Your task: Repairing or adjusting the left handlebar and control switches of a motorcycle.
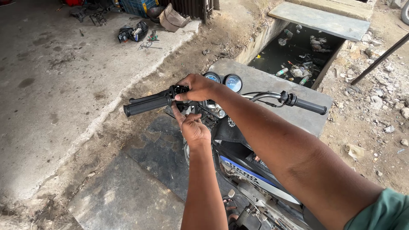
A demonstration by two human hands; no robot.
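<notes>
A motorcycle stands below me with its black handlebar across the view. My right hand (pixel 198 87) reaches across and is closed on the black switch housing (pixel 177 90) beside the left rubber grip (pixel 147 104). Just below the housing, my left hand (pixel 194 126) is held palm up, with a finger raised to the housing's underside and the other fingers curled. Whether it holds anything small is hidden. Two round blue-faced gauges (pixel 223 80) sit behind my right hand. The right grip (pixel 309 105) is untouched.
The bike's blue-and-white body (pixel 245 172) runs toward the lower right. A concrete slab (pixel 272 85) bridges an open drain full of dirty water and litter (pixel 298 55). Tools and black parts (pixel 136 34) lie on the concrete floor at the upper left. Stony dirt lies at the right.
</notes>
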